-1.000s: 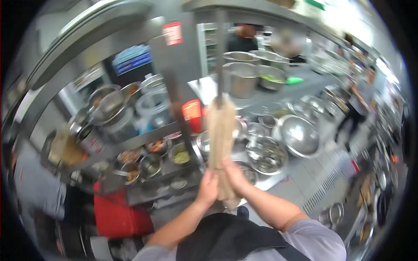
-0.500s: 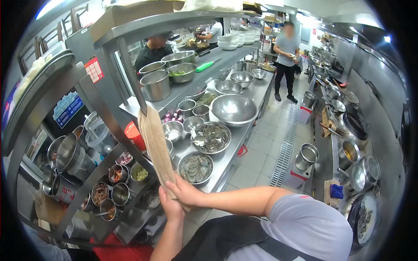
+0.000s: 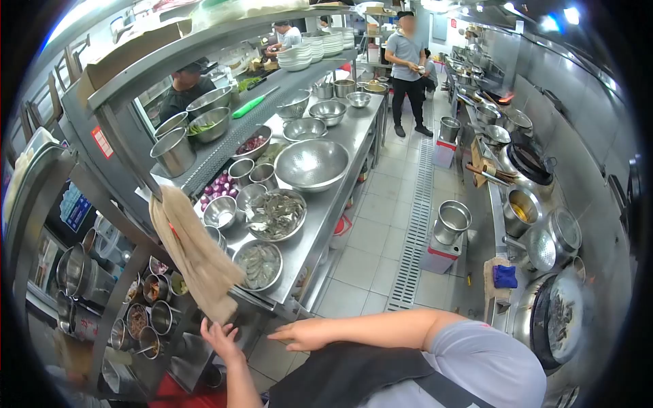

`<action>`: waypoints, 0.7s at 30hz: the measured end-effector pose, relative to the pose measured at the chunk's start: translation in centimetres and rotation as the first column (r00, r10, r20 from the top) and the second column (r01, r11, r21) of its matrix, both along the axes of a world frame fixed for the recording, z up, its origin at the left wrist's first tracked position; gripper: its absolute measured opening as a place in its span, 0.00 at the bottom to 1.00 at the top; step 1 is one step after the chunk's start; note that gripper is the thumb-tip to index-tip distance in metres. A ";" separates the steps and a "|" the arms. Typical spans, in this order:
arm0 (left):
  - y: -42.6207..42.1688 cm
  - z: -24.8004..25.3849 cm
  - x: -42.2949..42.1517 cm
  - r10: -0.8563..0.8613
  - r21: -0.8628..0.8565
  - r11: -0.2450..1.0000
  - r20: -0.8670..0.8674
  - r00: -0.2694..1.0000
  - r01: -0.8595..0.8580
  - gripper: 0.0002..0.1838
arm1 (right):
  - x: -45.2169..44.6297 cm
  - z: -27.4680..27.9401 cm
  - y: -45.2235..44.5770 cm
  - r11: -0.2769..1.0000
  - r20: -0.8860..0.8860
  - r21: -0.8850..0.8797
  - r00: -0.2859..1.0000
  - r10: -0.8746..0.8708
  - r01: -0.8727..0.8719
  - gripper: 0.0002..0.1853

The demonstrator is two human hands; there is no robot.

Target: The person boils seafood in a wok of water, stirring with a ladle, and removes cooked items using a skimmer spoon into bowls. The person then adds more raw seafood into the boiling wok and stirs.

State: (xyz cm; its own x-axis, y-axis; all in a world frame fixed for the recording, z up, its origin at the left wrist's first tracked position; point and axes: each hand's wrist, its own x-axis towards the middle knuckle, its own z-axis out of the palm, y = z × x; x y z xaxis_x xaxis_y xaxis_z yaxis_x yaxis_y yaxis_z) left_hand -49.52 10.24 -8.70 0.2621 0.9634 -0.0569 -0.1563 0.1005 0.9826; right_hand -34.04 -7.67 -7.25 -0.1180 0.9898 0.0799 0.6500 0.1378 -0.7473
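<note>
Steel surface (image 3: 296,264) at 11 o'clock, towel (image 3: 194,251) hanging at 10, my left hand (image 3: 223,340) and right hand (image 3: 300,334) just open, empty.

One long, narrow cloth (image 3: 194,255), beige, soft and dry-looking, limp, with lengthwise folds and creases. A small red mark shows on its upper part. Its narrow top is at the foot of a metal post (image 3: 129,149); the attachment is unclear. The body slants down to a wider, uneven lower end, just above the left grip (image 3: 223,342) and up and left of the right grip (image 3: 303,334).
</note>
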 end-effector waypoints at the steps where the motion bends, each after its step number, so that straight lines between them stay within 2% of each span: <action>1: 0.7 -3.2 -1.2 0.070 0.000 0.998 -0.078 0.995 -0.070 0.23 | 0.7 -0.2 -1.7 0.983 -0.060 -0.176 0.997 0.047 -0.057 0.27; 2: 1.1 -6.6 -2.8 0.056 -0.029 0.998 -0.205 0.977 -0.063 0.22 | 1.6 -1.1 -3.2 0.981 -0.068 -0.178 0.996 0.060 -0.071 0.27; 3: 1.4 -10.6 -5.2 0.041 -0.060 0.996 -0.332 0.942 -0.064 0.22 | 2.5 -2.3 -4.8 0.983 -0.090 -0.185 0.996 -0.025 0.008 0.27; 4: 1.5 -14.8 -8.3 -0.105 0.066 0.977 -0.673 0.732 0.201 0.22 | 3.1 -3.4 -6.6 0.978 -0.111 -0.194 0.989 -0.101 0.078 0.27; 5: 1.1 -20.0 -12.5 -0.138 0.060 0.881 -0.917 0.375 0.469 0.22 | 3.7 -2.8 -8.8 0.967 -0.154 -0.196 0.969 -0.192 0.161 0.26; 6: -0.8 -23.8 -16.1 -0.062 -0.125 0.620 -0.992 -0.110 0.775 0.21 | 4.3 -2.9 -10.9 0.909 -0.150 -0.348 0.944 -0.294 0.228 0.25; 7: -2.9 -27.2 -19.3 -0.171 -0.358 0.540 -0.933 -0.317 0.762 0.20 | 5.0 -4.7 -13.1 0.887 -0.148 -0.354 0.918 -0.367 0.297 0.25; 8: -5.8 -28.1 -20.0 -0.321 -0.533 0.519 -0.846 -0.426 0.668 0.20 | 5.5 -3.6 -15.2 0.785 -0.117 -0.499 0.869 -0.481 0.367 0.26; 10: -10.1 -28.7 -19.8 -0.495 -0.662 0.508 -0.748 -0.441 0.551 0.20 | 5.9 -7.2 -20.1 0.746 -0.097 -0.391 0.782 -0.616 0.539 0.24; 12: -12.6 -29.0 -17.4 -0.539 -0.675 0.475 -0.730 -0.419 0.565 0.19 | 6.1 -10.6 -24.7 0.628 -0.084 -0.432 0.665 -0.742 0.647 0.24; 14: -13.3 -28.9 -13.8 -0.531 -0.657 0.438 -0.740 -0.412 0.614 0.19 | 6.0 -10.2 -27.6 0.437 -0.110 -0.652 0.494 -0.863 0.619 0.26; 15: -13.3 -28.8 -12.0 -0.522 -0.644 0.425 -0.749 -0.409 0.637 0.19 | 6.0 -10.8 -28.7 0.438 -0.111 -0.652 0.494 -0.863 0.619 0.26; 17: -12.5 -28.2 -7.8 -0.483 -0.610 0.397 -0.774 -0.409 0.685 0.19 | 6.0 -12.2 -30.4 0.351 -0.158 -0.718 0.350 -0.923 0.601 0.26; 18: -11.6 -27.8 -5.5 -0.445 -0.589 0.385 -0.793 -0.416 0.710 0.19 | 6.4 -12.6 -30.6 0.343 -0.158 -0.717 0.338 -0.928 0.607 0.26; 20: -9.5 -26.2 -0.6 -0.367 -0.547 0.361 -0.828 -0.424 0.755 0.19 | 6.9 -13.6 -31.2 0.363 -0.090 -0.654 0.408 -0.908 0.664 0.26; 21: -8.6 -24.9 1.9 -0.342 -0.550 0.310 -0.825 -0.449 0.776 0.19 | 7.0 -13.1 -31.0 0.379 -0.058 -0.598 0.434 -0.899 0.706 0.26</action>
